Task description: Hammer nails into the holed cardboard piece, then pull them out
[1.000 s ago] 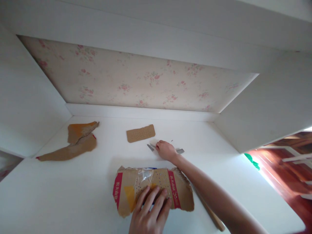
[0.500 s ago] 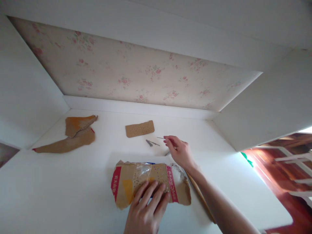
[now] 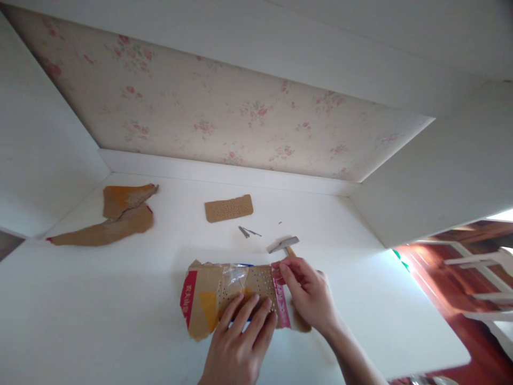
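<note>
A torn piece of brown cardboard (image 3: 208, 280) with red printed tape, clear tape and rows of small holes lies before me, a bit of blue showing under it. My left hand (image 3: 240, 334) rests flat on its lower middle, fingers apart. At its upper right corner, over the red tape, my right hand (image 3: 306, 291) has thumb and fingers pinched together; what is between them is hidden. Beyond that hand lies a hammer (image 3: 285, 245), its handle mostly covered by the hand and arm. Several thin grey nails (image 3: 245, 232) lie farther back.
A small perforated cardboard strip (image 3: 229, 208) lies behind the nails. Torn cardboard scraps (image 3: 128, 219) lie at the left. A tiny dark bit (image 3: 280, 222) sits beyond the hammer. White panels and a floral back wall (image 3: 224, 117) surround the white tabletop (image 3: 100, 299).
My right hand, which held a thin nail above the table, has come down and nearer to the cardboard's upper right corner. The hammer head is now uncovered. My left hand stays on the cardboard.
</note>
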### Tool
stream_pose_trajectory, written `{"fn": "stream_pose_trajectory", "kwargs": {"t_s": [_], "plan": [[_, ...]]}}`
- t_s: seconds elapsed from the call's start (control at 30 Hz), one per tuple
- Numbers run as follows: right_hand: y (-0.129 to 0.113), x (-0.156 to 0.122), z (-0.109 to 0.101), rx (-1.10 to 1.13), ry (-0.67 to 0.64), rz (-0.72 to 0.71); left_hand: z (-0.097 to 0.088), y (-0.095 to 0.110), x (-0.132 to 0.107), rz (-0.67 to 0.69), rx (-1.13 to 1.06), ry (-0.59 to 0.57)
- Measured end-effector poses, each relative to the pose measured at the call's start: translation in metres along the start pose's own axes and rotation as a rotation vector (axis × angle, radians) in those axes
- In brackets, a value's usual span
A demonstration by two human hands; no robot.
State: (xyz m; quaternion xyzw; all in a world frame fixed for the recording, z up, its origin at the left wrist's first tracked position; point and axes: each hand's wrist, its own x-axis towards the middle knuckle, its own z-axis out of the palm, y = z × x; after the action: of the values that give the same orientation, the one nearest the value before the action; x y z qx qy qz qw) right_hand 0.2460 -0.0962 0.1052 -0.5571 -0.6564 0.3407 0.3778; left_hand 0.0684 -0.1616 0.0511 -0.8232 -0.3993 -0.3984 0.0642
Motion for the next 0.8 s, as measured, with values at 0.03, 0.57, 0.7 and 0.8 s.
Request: {"fn": "stream_pose_trajectory", "kwargs": {"t_s": [0.03, 0.57, 0.7, 0.8], "plan": [[-0.001, 0.0, 0.001, -0.019, -0.008, 0.0, 0.0, 0.001, 0.0, -0.008, -0.001, -0.002], [0.003, -0.002, 0.016, -0.072, -0.107, -0.02, 0.001, 0.004, 0.002, -0.06, -0.037, 0.001], [0.004, -0.001, 0.017, -0.088, -0.101, -0.029, 0.001, 0.005, 0.001, -0.077, -0.048, -0.005], [0.004, -0.001, 0.018, -0.104, -0.1, -0.041, 0.0, 0.006, 0.001, -0.086, -0.05, -0.017]]}}
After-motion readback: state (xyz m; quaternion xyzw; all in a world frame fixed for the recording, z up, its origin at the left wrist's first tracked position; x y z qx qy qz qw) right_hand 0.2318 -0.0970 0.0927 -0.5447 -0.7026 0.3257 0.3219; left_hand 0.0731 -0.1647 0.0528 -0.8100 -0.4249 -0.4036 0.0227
